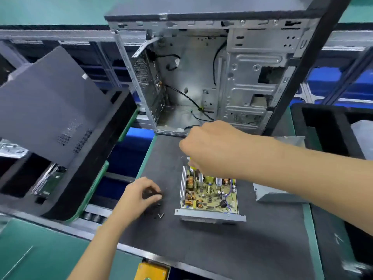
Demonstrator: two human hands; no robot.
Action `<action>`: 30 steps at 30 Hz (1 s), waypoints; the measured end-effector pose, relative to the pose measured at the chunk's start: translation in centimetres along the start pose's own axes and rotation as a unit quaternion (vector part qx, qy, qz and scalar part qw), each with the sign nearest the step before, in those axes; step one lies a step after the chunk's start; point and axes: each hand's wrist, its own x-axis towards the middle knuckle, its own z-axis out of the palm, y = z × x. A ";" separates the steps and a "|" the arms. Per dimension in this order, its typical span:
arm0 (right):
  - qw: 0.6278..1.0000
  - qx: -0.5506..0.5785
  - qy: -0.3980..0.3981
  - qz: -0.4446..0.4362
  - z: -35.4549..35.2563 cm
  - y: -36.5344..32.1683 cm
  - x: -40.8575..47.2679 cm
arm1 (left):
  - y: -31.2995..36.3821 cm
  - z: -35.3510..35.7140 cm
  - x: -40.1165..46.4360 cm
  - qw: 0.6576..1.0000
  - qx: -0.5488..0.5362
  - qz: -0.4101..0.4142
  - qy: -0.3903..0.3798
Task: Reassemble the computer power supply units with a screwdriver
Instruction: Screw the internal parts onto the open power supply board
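An open power supply unit [210,196] lies on the dark mat, its yellowish circuit board with coils and heat sinks exposed inside a grey metal base. My right hand [212,146] hovers over its far end, fingers curled round a screwdriver [190,165] whose yellow handle barely shows below the fist. To the left of the unit, my left hand [141,196] pinches at small dark screws [159,205] on the mat. A loose silver screw [161,215] lies just below them. The grey metal cover [270,196] sits to the right, partly behind my forearm.
An open computer case [201,77] stands upright behind the mat, loose cables inside. Its dark side panel [50,110] leans on a black foam tray at left. Another black foam tray [327,128] sits at right. Blue bins lie below the bench.
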 end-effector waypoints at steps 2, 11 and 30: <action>1.000 -0.001 -0.018 -0.018 0.2 -1.1 1.2 | -1.5 0.4 -0.8 1.000 0.012 -0.021 0.020; 0.996 -0.018 -0.061 -0.058 0.8 -2.8 3.0 | -4.5 0.5 -4.2 0.998 0.002 -0.050 0.042; 0.963 0.195 0.137 0.130 1.2 1.4 -4.8 | 5.1 2.2 1.5 0.911 -0.384 -0.026 0.149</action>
